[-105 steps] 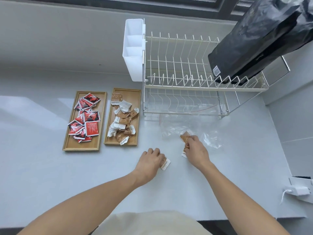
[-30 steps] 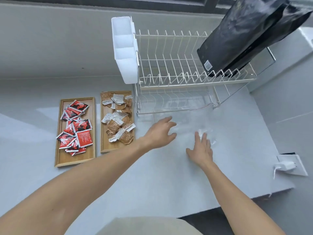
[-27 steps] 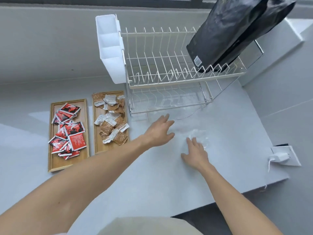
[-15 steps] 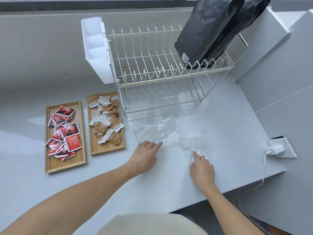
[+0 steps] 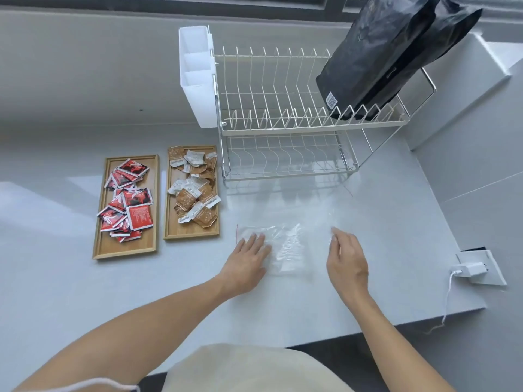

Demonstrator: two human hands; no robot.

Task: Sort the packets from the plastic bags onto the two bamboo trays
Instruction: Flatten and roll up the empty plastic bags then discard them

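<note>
Both hands, now emptied of packets, are flattening the clear plastic bags on the grey desk. Left hand is pressing open-palmed; right hand is hovering released. Sorting seems finished, apparently.

You have a single head-worn wide-angle view looking steeply down and forward over the countertop, close above its near edge, taking in the far wall and the right corner.

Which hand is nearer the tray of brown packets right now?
Left. The left hand lies on the clear plastic bag just right of the tray of brown packets; the right hand is farther right.
</note>
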